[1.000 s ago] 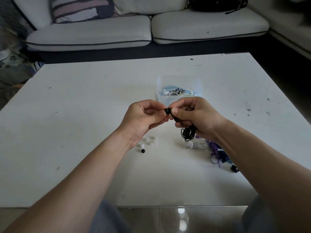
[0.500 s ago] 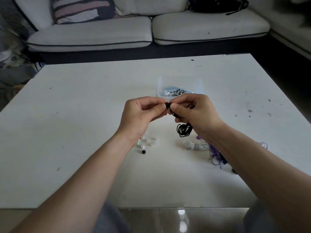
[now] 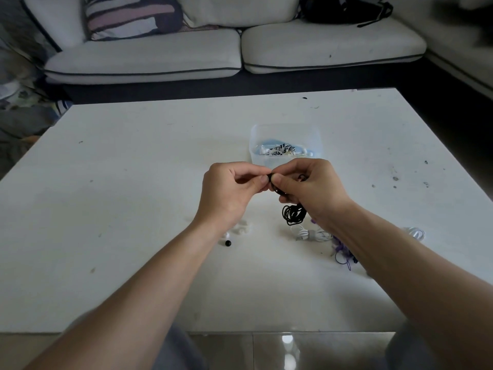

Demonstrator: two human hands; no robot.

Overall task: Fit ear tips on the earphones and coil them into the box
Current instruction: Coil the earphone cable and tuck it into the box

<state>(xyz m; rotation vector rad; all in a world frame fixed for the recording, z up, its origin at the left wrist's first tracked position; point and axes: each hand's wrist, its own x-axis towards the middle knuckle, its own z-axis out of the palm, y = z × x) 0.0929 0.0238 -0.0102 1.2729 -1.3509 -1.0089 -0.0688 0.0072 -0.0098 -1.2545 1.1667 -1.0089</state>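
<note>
1. Black earphones [image 3: 293, 214]: at centre frame, held above the table [image 3: 133, 209]. One bud is pinched where the two hands meet. The cord hangs in a loose tangle under the right palm and is not yet coiled.
2. Left hand [image 3: 229, 193]: fingers curled, with thumb and forefinger pinching the end of the bud. Whether an ear tip sits between them is too small to tell.
3. Right hand [image 3: 312, 190]: fingers curled round the bud and the upper cord, thumb pressed against the bud opposite the left thumb.
4. Box [image 3: 285, 132]: translucent and lidless, just above the hands in the frame. It already holds several wound sets in white, blue and a dark pattern, which I judge finished.
5. Ear tips [image 3: 241, 229]: a pale cluster on the table beside the left wrist, not fitted to anything.
6. Black tip [image 3: 227, 243]: lies loose, just lower left of the cluster. It is probably meant for this set's other bud.
7. White earphones [image 3: 310, 234]: bundled on the table just below the black tangle, outside the box.
8. Purple earphones [image 3: 342, 252]: tangled on the table against the right forearm, outside the box.
9. White cord [image 3: 414, 232]: right of the forearm and partly hidden, so its condition cannot be told.
10. Progress, as a judgement: roughly midway. Tip fitting on the black set is in hand. Its coiling and boxing remain, along with at least two more sets.
</note>
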